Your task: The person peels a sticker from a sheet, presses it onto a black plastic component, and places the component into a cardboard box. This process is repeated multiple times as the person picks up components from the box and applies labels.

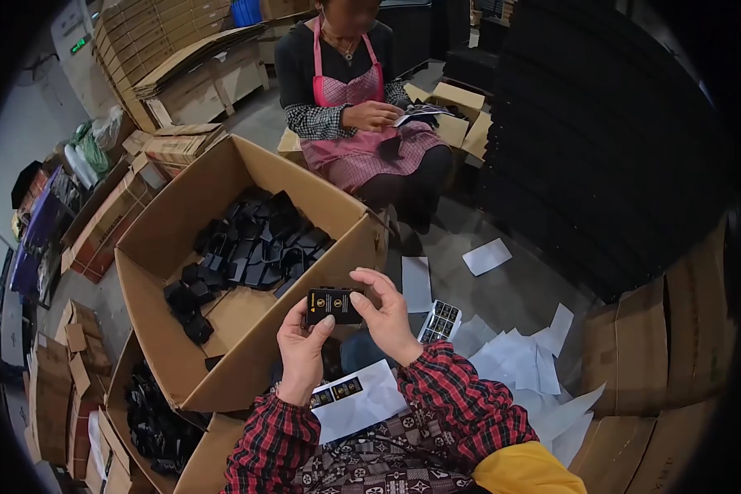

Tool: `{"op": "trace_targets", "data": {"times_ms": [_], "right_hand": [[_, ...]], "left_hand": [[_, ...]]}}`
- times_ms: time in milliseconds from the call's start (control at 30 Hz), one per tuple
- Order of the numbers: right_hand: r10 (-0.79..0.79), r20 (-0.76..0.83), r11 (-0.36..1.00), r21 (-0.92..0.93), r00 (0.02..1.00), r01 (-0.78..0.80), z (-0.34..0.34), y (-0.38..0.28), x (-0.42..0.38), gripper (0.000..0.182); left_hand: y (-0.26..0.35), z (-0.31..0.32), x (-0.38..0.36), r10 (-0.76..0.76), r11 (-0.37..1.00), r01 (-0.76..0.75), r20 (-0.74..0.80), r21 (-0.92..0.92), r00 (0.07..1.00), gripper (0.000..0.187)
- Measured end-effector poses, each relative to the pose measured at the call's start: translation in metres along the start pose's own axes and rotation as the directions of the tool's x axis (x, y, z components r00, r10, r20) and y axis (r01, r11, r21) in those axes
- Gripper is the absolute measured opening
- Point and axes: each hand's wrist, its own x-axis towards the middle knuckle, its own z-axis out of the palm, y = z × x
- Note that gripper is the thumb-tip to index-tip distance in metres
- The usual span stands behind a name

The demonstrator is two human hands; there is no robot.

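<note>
Both hands are occupied with one black plastic piece (314,319), which is held up in front of the lap: the left hand (302,350) grips its left end, with the thumb on the lower edge of the face, and the right hand (389,319) touches its right end with the thumb, the forefinger being stretched out above. The face carries one black warning label (333,305) with yellow print, so I judge that the step in hand is to seat this label. To do it well, the left grip should stay steady, the label's edges should run parallel to the piece's edges, and the thumb should press from the middle outward, so that no bubble or lifted corner is left. On the lap lies one white backing sheet (379,405) with two labels (347,388) visible. Beside the legs there are two open cartons: a large one (247,356) and a lower one (214,453), both holding too many black parts to count. To the right is one label sheet (440,321), then overlapping white papers (514,360), uncountable, and farther, two separate sheets (487,257). Beyond sits one co-worker (342,148), holding a paper.
</note>
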Motion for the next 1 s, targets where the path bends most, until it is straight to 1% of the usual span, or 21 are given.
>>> {"op": "trace_targets", "data": {"times_ms": [33, 67, 100, 133, 167, 200, 233, 300, 333, 667, 800, 867, 1000], "right_hand": [[-0.254, -0.067, 0.920, -0.326, 0.965, 0.219, -0.001, 0.001, 0.005, 0.021], [-0.212, -0.043, 0.942, -0.274, 0.976, 0.193, -0.002, 0.006, 0.008, 0.025], [-0.215, -0.043, 0.943, -0.269, 0.976, 0.196, -0.003, 0.006, 0.012, 0.025], [-0.337, -0.010, 0.852, -0.429, 0.941, 0.301, -0.004, 0.005, 0.016, 0.026], [-0.447, 0.042, 0.722, -0.572, 0.893, 0.389, -0.004, 0.006, 0.019, 0.026], [-0.427, 0.073, 0.709, -0.592, 0.901, 0.383, -0.005, 0.008, 0.022, 0.027], [-0.428, 0.070, 0.710, -0.591, 0.901, 0.383, -0.006, 0.008, 0.026, 0.027], [-0.429, 0.157, 0.619, -0.666, 0.890, 0.416, -0.006, 0.007, 0.033, 0.028], [-0.417, 0.187, 0.605, -0.673, 0.889, 0.425, -0.006, 0.012, 0.037, 0.031], [-0.374, 0.230, 0.621, -0.658, 0.898, 0.427, -0.001, 0.022, 0.062, 0.033], [-0.358, 0.222, 0.638, -0.650, 0.907, 0.412, -0.001, 0.026, 0.066, 0.034], [-0.353, 0.212, 0.643, -0.653, 0.911, 0.401, -0.003, 0.029, 0.068, 0.035], [-0.353, 0.198, 0.654, -0.647, 0.915, 0.392, -0.010, 0.032, 0.069, 0.036]], "left_hand": [[0.000, 0.004, 0.005, 0.015, 1.000, -0.015, -0.009, -0.006, 1.000, 0.038], [-0.001, 0.009, 0.012, 0.021, 1.000, -0.021, -0.008, -0.002, 1.000, 0.038], [-0.002, 0.013, 0.018, 0.035, 0.999, -0.036, -0.036, -0.023, 0.999, 0.038], [-0.004, 0.015, 0.024, 0.047, 0.998, -0.050, -0.065, -0.043, 0.997, 0.038], [-0.007, 0.016, 0.030, 0.044, 0.997, -0.048, -0.081, -0.056, 0.996, 0.038], [-0.010, 0.017, 0.036, 0.045, 0.997, -0.049, -0.079, -0.052, 0.996, 0.038], [-0.014, 0.017, 0.042, 0.051, 0.997, -0.056, -0.091, -0.053, 0.995, 0.038], [-0.020, 0.019, 0.051, 0.057, 0.997, -0.062, -0.103, -0.051, 0.993, 0.037], [-0.022, 0.021, 0.054, 0.056, 0.997, -0.062, -0.109, -0.049, 0.992, 0.037], [-0.039, 0.028, 0.075, 0.089, 0.996, -0.091, -0.147, -0.007, 0.985, 0.037], [-0.039, 0.030, 0.079, 0.085, 0.996, -0.084, -0.157, 0.011, 0.984, 0.038], [-0.039, 0.033, 0.081, 0.100, 0.994, -0.104, -0.146, -0.017, 0.984, 0.037], [-0.042, 0.040, 0.081, 0.089, 0.996, -0.092, -0.145, -0.018, 0.985, 0.037]]}}
